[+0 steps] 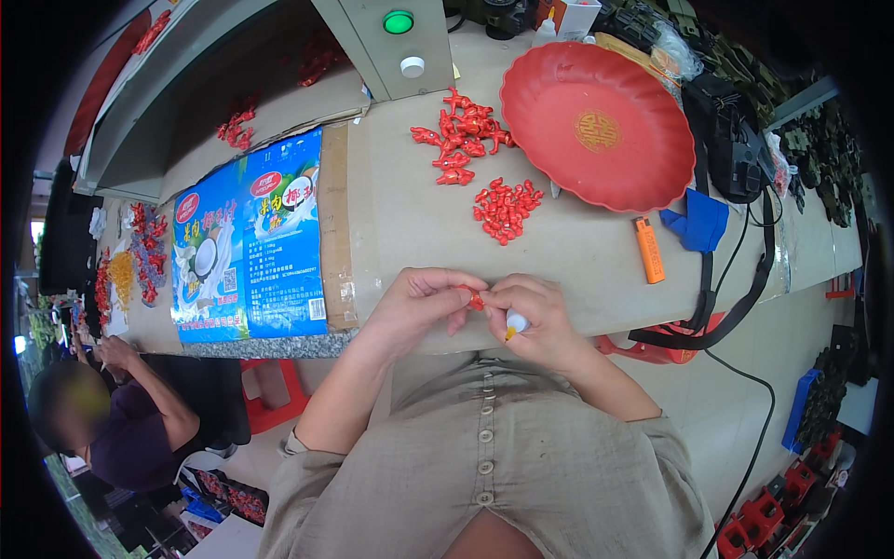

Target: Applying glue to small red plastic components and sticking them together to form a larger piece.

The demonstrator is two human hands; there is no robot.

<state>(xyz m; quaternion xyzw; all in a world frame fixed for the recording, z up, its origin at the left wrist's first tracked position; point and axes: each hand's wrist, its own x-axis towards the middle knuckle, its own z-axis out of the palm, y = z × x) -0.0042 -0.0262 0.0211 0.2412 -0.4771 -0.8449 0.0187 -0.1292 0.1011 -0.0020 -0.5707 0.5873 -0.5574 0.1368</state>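
Observation:
My left hand (419, 306) pinches a small red piece (476, 301) between thumb and fingertips, in front of my body at the table's near edge. My right hand (540, 321) meets it from the other side, its fingertips at the red piece. Tucked in the right hand's curled fingers is a small white glue bottle (518, 322) with a yellowish tip pointing down toward me. Beyond the hands lies a heap of tiny red pieces (507, 211). Larger red figurines (461, 135) form a loose pile behind it.
A red scalloped plate (643, 177) sits at the far right, near an orange lighter (649, 250), blue cloth (698, 222) and black bag (731, 140). Left are a blue printed cardboard sheet (247, 247) and a grey machine (368, 47). A co-worker (130, 410) works at far left.

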